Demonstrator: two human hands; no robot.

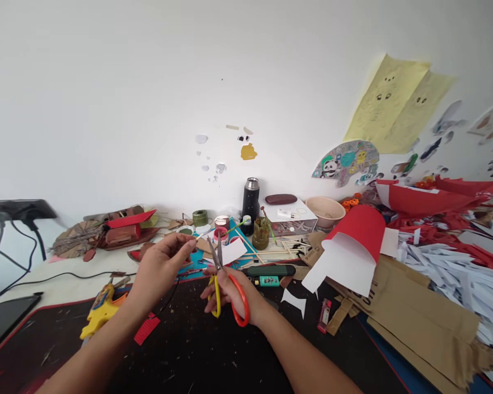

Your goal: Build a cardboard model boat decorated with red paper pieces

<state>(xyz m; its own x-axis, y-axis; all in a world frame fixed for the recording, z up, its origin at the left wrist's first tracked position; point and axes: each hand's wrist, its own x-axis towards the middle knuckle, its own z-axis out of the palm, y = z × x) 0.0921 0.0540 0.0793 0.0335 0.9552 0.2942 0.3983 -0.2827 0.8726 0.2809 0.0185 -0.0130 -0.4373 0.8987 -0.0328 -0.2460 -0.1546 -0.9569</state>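
Note:
My right hand (234, 295) holds a pair of scissors (218, 260) with one yellow and one orange-red handle loop. The blades point up and stand slightly apart. To their left, my left hand (160, 265) pinches a small, thin piece between thumb and fingertips; it is too small to make out clearly. Both hands are raised over the black mat (181, 350), close to each other but not touching.
A yellow glue gun (102, 314) lies at left. Behind the hands stand a black flask (251, 200), a brush jar (262, 235) and paint pots. Red card (359, 230), brown cardboard (427, 317) and white paper strips (447, 273) cover the right side.

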